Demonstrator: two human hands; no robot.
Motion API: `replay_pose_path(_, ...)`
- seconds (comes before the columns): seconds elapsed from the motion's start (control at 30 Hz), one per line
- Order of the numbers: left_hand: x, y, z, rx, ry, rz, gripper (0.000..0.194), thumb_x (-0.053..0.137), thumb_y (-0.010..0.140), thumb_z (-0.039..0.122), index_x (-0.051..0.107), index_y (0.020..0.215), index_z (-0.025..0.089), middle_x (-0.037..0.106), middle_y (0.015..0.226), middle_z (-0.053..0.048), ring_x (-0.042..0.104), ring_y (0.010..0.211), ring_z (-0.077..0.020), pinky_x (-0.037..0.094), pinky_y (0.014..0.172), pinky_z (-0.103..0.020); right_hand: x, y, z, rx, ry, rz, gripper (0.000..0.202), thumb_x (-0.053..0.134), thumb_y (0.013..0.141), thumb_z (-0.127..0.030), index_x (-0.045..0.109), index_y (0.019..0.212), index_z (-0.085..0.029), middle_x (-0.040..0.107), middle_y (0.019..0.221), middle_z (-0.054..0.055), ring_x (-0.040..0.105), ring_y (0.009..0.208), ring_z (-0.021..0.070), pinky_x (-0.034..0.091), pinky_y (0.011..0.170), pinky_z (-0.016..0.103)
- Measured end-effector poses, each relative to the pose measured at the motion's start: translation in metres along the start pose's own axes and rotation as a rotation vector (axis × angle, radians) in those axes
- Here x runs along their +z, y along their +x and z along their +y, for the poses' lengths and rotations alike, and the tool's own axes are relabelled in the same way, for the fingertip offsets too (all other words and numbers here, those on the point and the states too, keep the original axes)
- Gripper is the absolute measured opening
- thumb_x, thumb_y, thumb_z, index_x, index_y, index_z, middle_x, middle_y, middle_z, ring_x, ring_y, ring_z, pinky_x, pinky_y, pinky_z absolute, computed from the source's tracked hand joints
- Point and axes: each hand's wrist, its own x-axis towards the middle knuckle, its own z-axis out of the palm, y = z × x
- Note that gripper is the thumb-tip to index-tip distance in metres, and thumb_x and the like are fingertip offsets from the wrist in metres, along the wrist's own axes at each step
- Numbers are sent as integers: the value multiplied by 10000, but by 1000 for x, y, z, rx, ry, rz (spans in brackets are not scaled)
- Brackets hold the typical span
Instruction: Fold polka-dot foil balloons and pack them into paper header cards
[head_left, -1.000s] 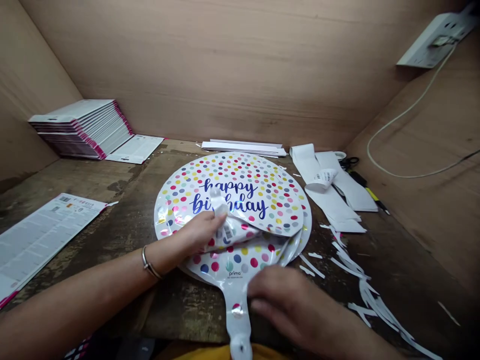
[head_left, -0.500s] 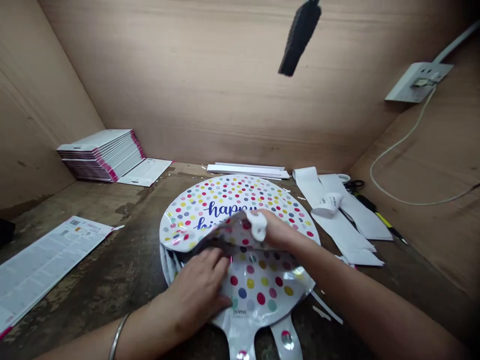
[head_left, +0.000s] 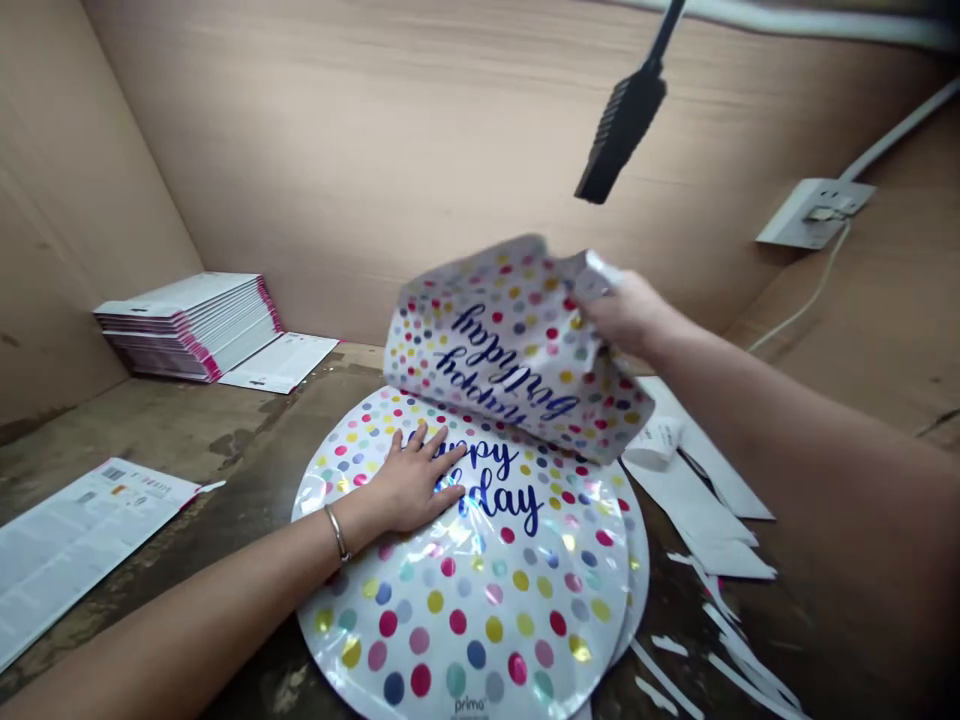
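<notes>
A stack of round foil balloons (head_left: 480, 600), flat and white with coloured dots and blue "happy birthday" lettering, lies in front of me. My left hand (head_left: 420, 480) rests on the top one with its fingers spread, covering part of the lettering. My right hand (head_left: 619, 310) is closed on the edge of another foil balloon (head_left: 480, 310), raised and folded back above the far side of the stack. Its lettering shows upside down. The far rim of the stack is hidden behind it.
Folded white cards with pink edges (head_left: 187, 325) are piled at the back left. A printed card (head_left: 97, 540) lies at the left. White paper strips (head_left: 705, 500) and thin scraps (head_left: 742, 650) lie at the right. A black plug (head_left: 622, 125) hangs overhead; a power socket (head_left: 817, 215) is on the right wall.
My right hand has lifted the balloon up and away from me, uncovering the one beneath. My left hand has moved forward and now lies flat. The view has shifted slightly.
</notes>
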Motion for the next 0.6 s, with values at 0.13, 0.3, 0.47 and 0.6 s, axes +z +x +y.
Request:
replay_pose_path(0.13, 9, -4, -6, 21, -32, 26, 620, 335, 875, 618, 272, 1424, 338, 197, 1521, -91, 109, 1379, -396, 82, 1034, -662, -52, 29, 1, -49, -39, 360, 390, 486, 823, -260, 614, 1009, 57, 603, 1152, 178, 556, 1044, 202, 407, 824, 253)
replay_pose_path(0.3, 5, -5, -6, -11, -92, 118, 661, 457, 838, 582, 316, 1410, 283, 269, 1494, -115, 192, 1367, -372, 141, 1063, -613, -72, -6, -20, -377, -78, 519, 399, 456, 863, -335, 651, 1050, -42, 638, 1140, 142, 561, 1079, 207, 396, 907, 277)
replay_pose_path(0.47, -12, -5, 1, -27, -108, 280, 522, 358, 929, 364, 299, 1403, 155, 295, 1468, -146, 295, 1342, -264, 298, 1073, -425, -42, -73, -47, -372, -150, 250, 225, 547, 810, -207, 701, 926, -92, 691, 789, 58, 608, 705, 132, 455, 664, 240)
replay_pose_path(0.6, -18, 23, 22, 119, -71, 192, 437, 418, 898, 284, 430, 1325, 194, 407, 1412, -114, 344, 1308, -281, 268, 1073, -491, -45, -77, -60, -344, -81, 344, 253, 527, 848, -277, 688, 843, -82, 658, 720, 38, 541, 649, 98, 384, 548, 210)
